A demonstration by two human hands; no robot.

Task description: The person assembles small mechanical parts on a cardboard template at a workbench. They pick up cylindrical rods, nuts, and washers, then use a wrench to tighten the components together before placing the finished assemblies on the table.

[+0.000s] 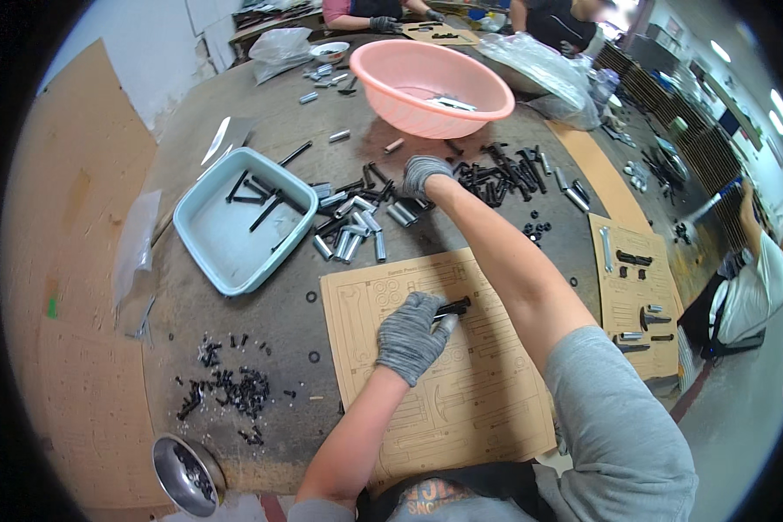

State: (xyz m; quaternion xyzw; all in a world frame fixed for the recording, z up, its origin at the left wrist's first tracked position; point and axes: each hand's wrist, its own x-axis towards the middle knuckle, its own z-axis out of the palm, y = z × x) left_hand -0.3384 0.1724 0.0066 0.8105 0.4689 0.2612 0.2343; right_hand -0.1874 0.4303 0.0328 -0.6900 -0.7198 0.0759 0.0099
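Note:
My left hand (pixel 411 337), in a grey knit glove, is closed around black bolts (pixel 452 308) above a brown cardboard sheet (pixel 444 409) printed with part outlines. My right arm stretches forward, and my gloved right hand (pixel 427 174) curls down at loose black bolts (pixel 376 174). Its fingers look closed, but whatever they hold is hidden. Silver metal tubes (pixel 353 237) lie mixed with dark bolts just to the near left of that hand. Further right spreads a heap of black bolts (pixel 500 178), with small black nuts (pixel 538 228) nearer me.
A pale blue tray (pixel 198 245) holds long black bolts. A pink basin (pixel 426 124) stands beyond my right hand. Small black screws (pixel 239 391) and a steel bowl (pixel 160 465) are at the near left. Another cardboard sheet (pixel 644 300) carries parts. Co-workers sit around the table.

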